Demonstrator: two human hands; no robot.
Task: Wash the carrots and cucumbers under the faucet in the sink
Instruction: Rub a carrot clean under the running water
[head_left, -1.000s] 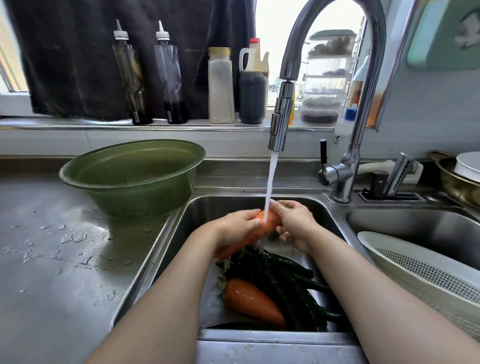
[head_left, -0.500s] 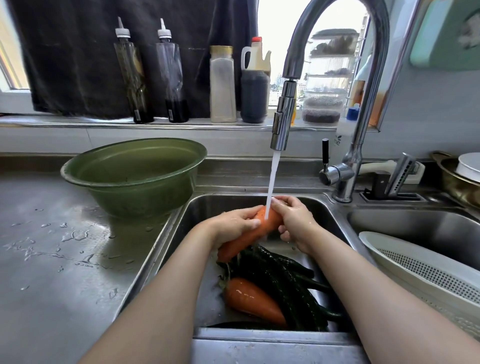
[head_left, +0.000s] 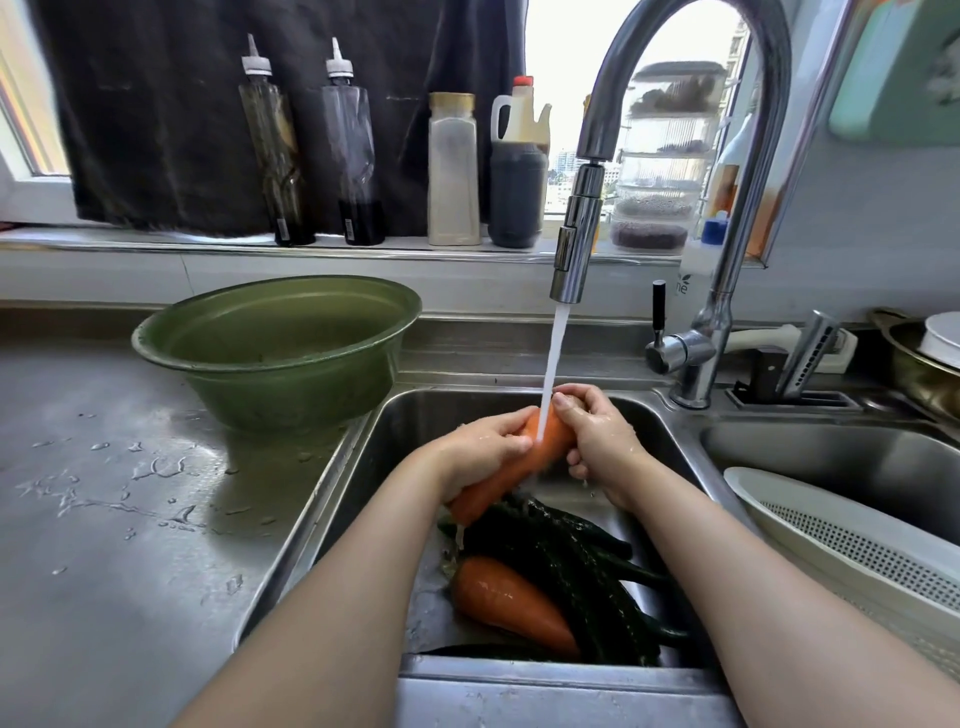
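The carrot (head_left: 511, 470) is held tilted under the faucet (head_left: 579, 249), gripped by the curled fingers of the left hand (head_left: 480, 452) and the right hand (head_left: 597, 441).

Two carrots show, the upper carrot (head_left: 519, 467) in the stream and the lower carrot (head_left: 511, 605) lying near in the left sink basin (head_left: 415, 431), beside a heap of dark cucumbers (head_left: 571, 561) too tangled to count, and two hands, the left hand (head_left: 480, 454) and the right hand (head_left: 597, 441). One faucet (head_left: 576, 244) serves two basins, the second being the right sink basin (head_left: 831, 457) with one white colander (head_left: 857, 551). On the far sill stand two nozzle-capped bottles, the left bottle (head_left: 270, 156) and the right bottle (head_left: 350, 156), one pale jar (head_left: 452, 171) and one dark jug (head_left: 517, 192); one green bowl (head_left: 275, 353) sits at left.
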